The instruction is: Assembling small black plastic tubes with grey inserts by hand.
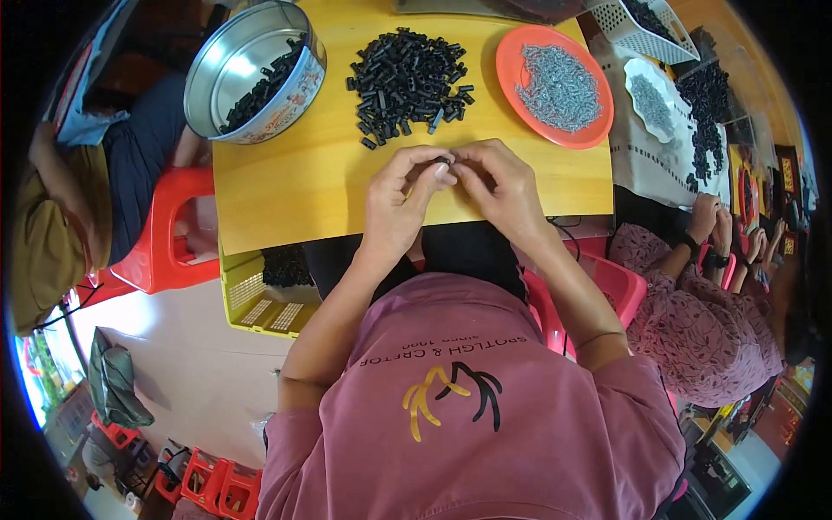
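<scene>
Over the near part of the yellow table my two hands meet. My left hand pinches a small black plastic piece between thumb and fingers. My right hand closes its thumb and fingertips at the same piece from the other side; whether it also holds a tiny part there is hidden. Just beyond my hands lies a heap of small black plastic pieces. Right of the heap, an orange-red plate carries many small silvery metal parts.
A round metal tin with black pieces stands at the table's left edge. Below is a yellow plastic crate. To the right, people work at a cloth-covered table with a white dish and white basket. A red stool is left.
</scene>
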`<state>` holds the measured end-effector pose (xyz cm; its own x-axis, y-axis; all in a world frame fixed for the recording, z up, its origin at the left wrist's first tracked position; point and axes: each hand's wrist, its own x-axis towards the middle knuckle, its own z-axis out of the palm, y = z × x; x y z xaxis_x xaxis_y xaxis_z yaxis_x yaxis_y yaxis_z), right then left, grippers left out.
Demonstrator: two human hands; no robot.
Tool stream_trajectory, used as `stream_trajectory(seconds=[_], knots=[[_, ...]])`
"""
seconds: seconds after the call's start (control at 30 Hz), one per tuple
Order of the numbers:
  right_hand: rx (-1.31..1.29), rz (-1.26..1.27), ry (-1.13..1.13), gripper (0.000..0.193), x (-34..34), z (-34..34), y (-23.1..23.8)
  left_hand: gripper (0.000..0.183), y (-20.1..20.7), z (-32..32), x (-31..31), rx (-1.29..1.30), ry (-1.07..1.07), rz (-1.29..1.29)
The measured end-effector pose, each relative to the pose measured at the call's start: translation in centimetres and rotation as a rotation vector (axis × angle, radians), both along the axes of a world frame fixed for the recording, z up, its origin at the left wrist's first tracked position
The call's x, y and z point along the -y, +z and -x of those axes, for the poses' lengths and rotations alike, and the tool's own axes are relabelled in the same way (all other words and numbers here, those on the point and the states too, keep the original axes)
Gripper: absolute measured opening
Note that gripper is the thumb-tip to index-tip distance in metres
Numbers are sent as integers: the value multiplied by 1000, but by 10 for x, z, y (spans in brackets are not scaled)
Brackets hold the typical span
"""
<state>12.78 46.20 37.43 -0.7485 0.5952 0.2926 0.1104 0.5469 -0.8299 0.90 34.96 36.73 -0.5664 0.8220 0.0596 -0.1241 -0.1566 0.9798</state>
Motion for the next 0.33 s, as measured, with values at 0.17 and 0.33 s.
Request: stream_trajectory(seconds=[0.17, 0.33], knots=[[163, -354, -92, 20, -4, 11, 4, 16, -4, 2, 2, 27, -2, 19], [178, -426, -63, 22, -12, 16, -2, 19, -15, 7, 4, -82, -47, -10]])
